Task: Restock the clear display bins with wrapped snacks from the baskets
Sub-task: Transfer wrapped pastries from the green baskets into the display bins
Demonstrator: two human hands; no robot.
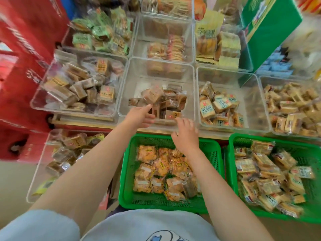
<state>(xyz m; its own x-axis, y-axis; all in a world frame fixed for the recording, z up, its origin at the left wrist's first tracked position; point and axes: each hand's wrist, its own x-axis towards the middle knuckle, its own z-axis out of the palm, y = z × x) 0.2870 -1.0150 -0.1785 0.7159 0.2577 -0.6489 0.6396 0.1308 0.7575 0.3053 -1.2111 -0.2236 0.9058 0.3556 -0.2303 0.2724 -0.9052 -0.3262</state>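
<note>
The centre clear bin [157, 70] holds a low pile of brown wrapped snacks [161, 101] gathered toward its near wall; much of the bin floor beyond the pile is bare. The pile lies directly ahead of both hands, just past the fingertips.

The left hand [139, 117] reaches over the near rim of the bin, fingers extended and relaxed, holding nothing visible; its fingertips sit beside the nearest packet. The right hand [185, 134] hovers at the near rim, above the far edge of the middle green basket [126, 171], fingers loosely spread downward. No packet is seen in it, though its palm faces away.

Judgement: the left hand is nearer the pile; the right hand is nearer the supply. The orange wrapped snacks [161, 169] in the middle basket lie below and behind the right hand, toward the body. A further pick calls for drawing a hand back and down. The packets lie at mixed angles, so no single long axis applies.

A second green basket [232, 171] of tan packets sits to the right of the right forearm.

Limits: motion blur softens the packet labels; whether the orange snacks match this bin's stock cannot be told. Neighbouring bins are cut off at the frame edges.
</note>
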